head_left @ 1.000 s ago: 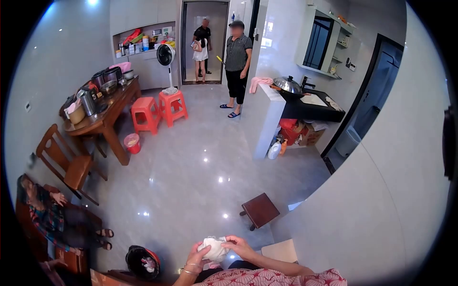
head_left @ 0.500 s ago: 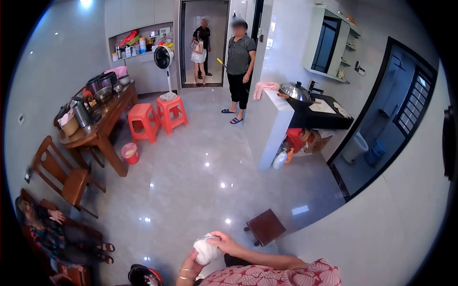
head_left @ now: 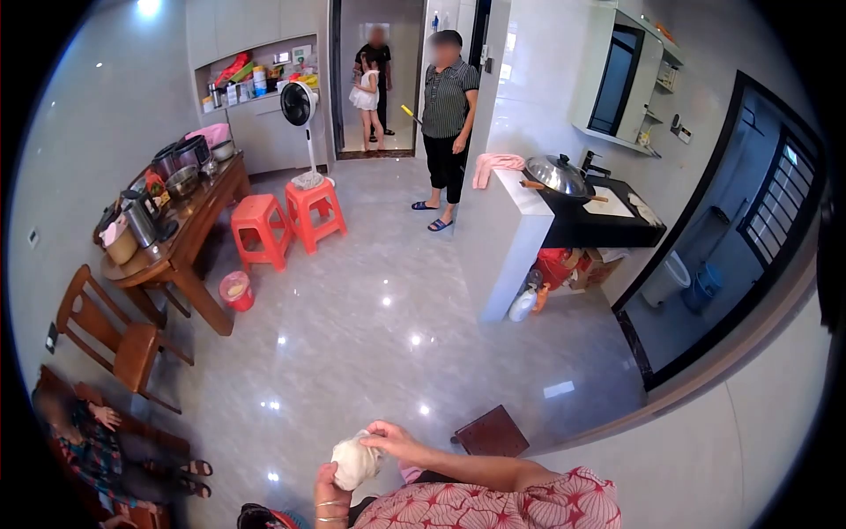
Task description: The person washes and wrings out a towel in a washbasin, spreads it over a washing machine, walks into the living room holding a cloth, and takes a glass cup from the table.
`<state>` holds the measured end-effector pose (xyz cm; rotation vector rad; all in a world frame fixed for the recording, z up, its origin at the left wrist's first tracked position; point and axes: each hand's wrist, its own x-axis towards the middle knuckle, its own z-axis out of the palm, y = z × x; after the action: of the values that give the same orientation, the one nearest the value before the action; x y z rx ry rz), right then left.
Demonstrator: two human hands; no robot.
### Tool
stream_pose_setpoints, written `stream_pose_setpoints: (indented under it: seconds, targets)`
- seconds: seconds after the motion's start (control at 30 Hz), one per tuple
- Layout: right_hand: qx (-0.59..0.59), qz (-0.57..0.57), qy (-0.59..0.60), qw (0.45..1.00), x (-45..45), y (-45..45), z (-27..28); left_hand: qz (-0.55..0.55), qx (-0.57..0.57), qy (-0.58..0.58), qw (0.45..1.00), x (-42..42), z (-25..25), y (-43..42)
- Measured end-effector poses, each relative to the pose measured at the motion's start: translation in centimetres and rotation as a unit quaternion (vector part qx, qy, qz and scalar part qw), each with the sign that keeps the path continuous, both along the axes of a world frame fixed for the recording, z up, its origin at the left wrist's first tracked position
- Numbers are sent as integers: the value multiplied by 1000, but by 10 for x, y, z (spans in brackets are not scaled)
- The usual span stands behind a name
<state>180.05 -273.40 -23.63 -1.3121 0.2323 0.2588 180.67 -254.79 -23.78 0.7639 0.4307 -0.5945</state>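
Note:
A white, bunched-up bundle that looks like cloth is held in front of my body at the bottom of the view. My left hand, with bangles at the wrist, grips it from the lower left. On its upper right side, my right hand has its fingers closed on the bundle. Below to the left stands a dark basket or tub with reddish items in it, partly cut off by the frame. A dark wooden stool is to the right of my hands.
A seated person is at lower left beside a wooden chair. Red stools, a fan and a cluttered table stand further back. One person stands near the sink counter; two more are in the doorway.
The bundle and both my hands have shifted slightly left in view, and the bundle is turned a little. The child in the doorway has changed pose.

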Motion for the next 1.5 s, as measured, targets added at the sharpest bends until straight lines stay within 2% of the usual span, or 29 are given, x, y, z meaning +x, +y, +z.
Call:
stream_pose_setpoints:
  seconds: [0.13, 0.17, 0.2, 0.23, 0.3, 0.33, 0.37, 0.43, 0.47, 0.57, 0.6, 0.63, 0.67, 0.7, 0.77, 0.8, 0.87, 0.9, 0.93, 1.0, 1.03, 1.07, 1.13, 1.23, 1.3, 1.33, 1.4, 1.43, 1.5]
  targets:
    - [20, -28, -22, 999, 9, 11, 2, 0, 5, 5, 1000, 15, 5, 12]
    - [5, -12, -73, 997, 7, 13, -4, -9, 13, 4, 1000, 20, 11, 8]
    - [-15, 9, -130, 991, 12, 11, -8, -28, 4, -63, 998, 23, 18, 4]
    - [-22, 9, -139, 990, 18, 12, -4, -28, -2, -71, 997, 30, 17, 1]
    - [16, 143, -34, 989, 17, 23, 0, -19, 87, -35, 995, 31, 7, 7]
    - [-39, 161, 36, 986, 22, 17, 21, -65, 93, -61, 992, 35, -2, 14]
    - [-34, 157, 41, 986, 26, 14, 10, -70, 96, -56, 991, 34, 8, 16]
    - [72, 110, 10, 991, 47, 3, -23, -98, 85, 7, 992, 40, 30, 18]
    - [149, 16, 3, 989, 49, 1, -7, -125, 75, -2, 989, 43, 18, 26]
    - [345, -224, 11, 911, 53, -22, 26, -114, 76, 31, 990, 74, -9, 40]
    - [344, -227, 17, 911, 52, -30, 28, -121, 37, -30, 992, 98, 0, 42]
    - [353, -241, 7, 904, 50, -37, 28, -73, 0, -145, 987, 128, -7, 40]
    - [363, -254, 1, 897, 44, -41, 25, -79, -36, -157, 984, 155, 56, 23]
    - [364, -251, 14, 897, 38, -39, 20, -13, 31, -265, 964, 160, 118, -4]
    - [362, -218, 73, 903, 38, -32, 14, -62, -4, -429, 901, 158, 218, -43]
    - [359, -205, 82, 907, 35, -26, 14, -92, -32, -498, 862, 149, 242, -59]
    - [417, -171, 117, 885, 22, -16, 12, -222, -79, -595, 769, 120, 240, -73]
    - [416, -165, 121, 886, 8, -12, -9, -319, -50, -637, 701, 109, 225, -76]
    - [209, -168, -34, 963, -7, -11, -37, -409, -19, -667, 623, 98, 204, -79]
    - [3, -145, -196, 970, -8, -11, -40, -494, 70, -614, 612, 76, 165, -73]
    - [192, -159, -18, 968, -4, -18, -7, -487, 164, -634, 579, 74, 118, -69]
    - [364, -168, 163, 901, -4, -28, 13, -478, 248, -648, 539, 70, 76, -61]
    - [368, -188, 142, 899, -12, -38, 8, -495, 307, -510, 633, 63, 53, -39]
    - [391, -200, 128, 889, -11, -41, -5, -462, 360, -487, 647, 58, 18, -8]
    - [296, -140, 59, 943, -9, -42, -34, -434, 385, -339, 741, 56, 5, -4]
    - [262, -121, 35, 957, -5, -42, -37, -438, 382, -338, 740, 56, 5, -9]
    - [359, -36, 146, 921, 5, -35, -13, -340, 202, -185, 900, 54, 10, -14]
    - [361, -39, 147, 920, 9, -31, -16, -343, 203, -183, 899, 53, 13, -16]
    - [176, 68, 103, 977, 16, -24, -21, -272, 73, -107, 954, 52, 18, -23]
